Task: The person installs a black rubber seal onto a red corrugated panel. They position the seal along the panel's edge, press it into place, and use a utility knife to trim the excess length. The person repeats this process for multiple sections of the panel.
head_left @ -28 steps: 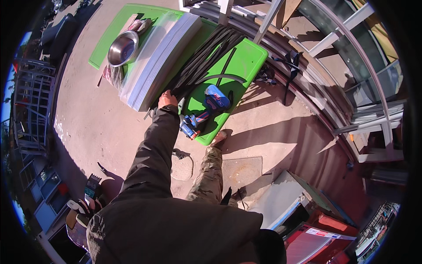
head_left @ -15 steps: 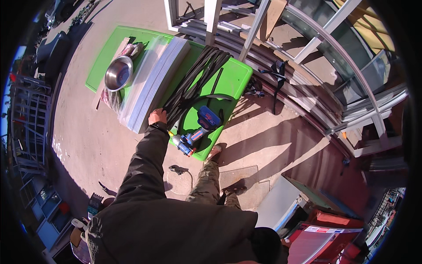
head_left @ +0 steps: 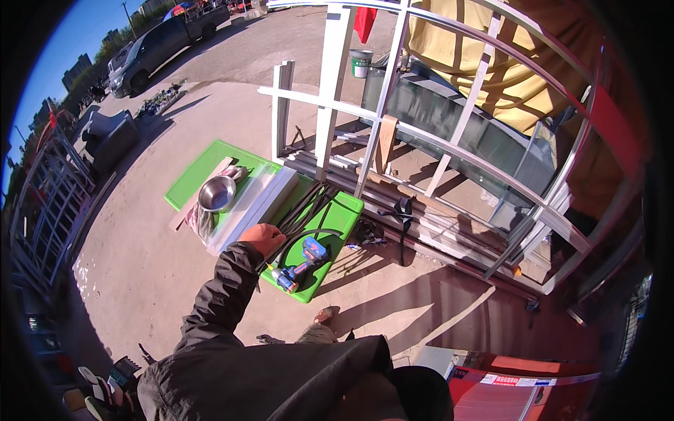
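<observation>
My left hand (head_left: pixel 263 238) reaches down to a green board (head_left: pixel 342 212) lying on the concrete. It rests on the near ends of a bundle of black rubber strips (head_left: pixel 309 202), right beside long plastic-wrapped aluminium profiles (head_left: pixel 256 203). Its fingers are curled, and I cannot tell whether they grip a strip. A blue cordless drill (head_left: pixel 302 263) lies on the board just right of the hand. A steel bowl (head_left: pixel 216 193) sits on a cloth (head_left: pixel 200 223) left of the profiles. My right hand is out of sight. My sandalled foot (head_left: pixel 323 314) stands near the board's front corner.
A white window frame (head_left: pixel 379 112) stands upright behind the board, with more profiles stacked at its foot. A green bucket (head_left: pixel 360 63) and a grey pickup (head_left: pixel 161 42) are farther back. Metal railings (head_left: pixel 42 203) lie at the left; red sheets (head_left: pixel 505 393) lie at the lower right.
My head has lifted, so the window frame and the street now fill the top of the view. My left hand stays at the near ends of the black strips.
</observation>
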Available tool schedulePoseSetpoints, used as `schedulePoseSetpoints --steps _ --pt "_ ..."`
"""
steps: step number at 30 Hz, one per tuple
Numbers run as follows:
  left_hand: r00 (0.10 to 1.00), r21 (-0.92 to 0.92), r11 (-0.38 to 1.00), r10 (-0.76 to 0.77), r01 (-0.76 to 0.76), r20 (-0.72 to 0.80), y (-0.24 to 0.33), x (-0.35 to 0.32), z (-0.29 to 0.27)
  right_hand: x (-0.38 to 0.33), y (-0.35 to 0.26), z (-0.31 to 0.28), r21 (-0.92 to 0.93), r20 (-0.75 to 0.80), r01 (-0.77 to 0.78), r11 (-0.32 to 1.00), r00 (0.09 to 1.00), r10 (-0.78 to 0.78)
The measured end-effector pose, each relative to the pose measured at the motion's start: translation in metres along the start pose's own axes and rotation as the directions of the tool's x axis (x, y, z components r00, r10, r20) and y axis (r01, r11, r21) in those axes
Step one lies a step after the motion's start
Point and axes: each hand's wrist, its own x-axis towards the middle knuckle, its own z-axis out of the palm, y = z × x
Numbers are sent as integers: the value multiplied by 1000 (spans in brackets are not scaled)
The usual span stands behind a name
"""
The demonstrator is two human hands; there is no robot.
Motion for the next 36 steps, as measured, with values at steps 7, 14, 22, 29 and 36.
schedulePoseSetpoints --steps 7,14,22,29,36 --pt "469 -243 497 868 -833 164 261 -131 -15 40 -208 -217 867 -148 365 338 837 -526" --pt "202 -408 367 897 -836 393 345 -149 34 25 -173 -299 942 272 -75 326 739 -616" --pt "122 -421 420 810 -804 574 364 -53 89 -18 41 -283 864 503 -401 306 722 -475" --pt "199 -260 324 890 -910 411 449 37 142 -83 66 -452 738 542 -504 449 839 50" --pt "276 -475 554 799 -683 535 530 24 225 -121 146 -527 410 301 -696 589 713 633"
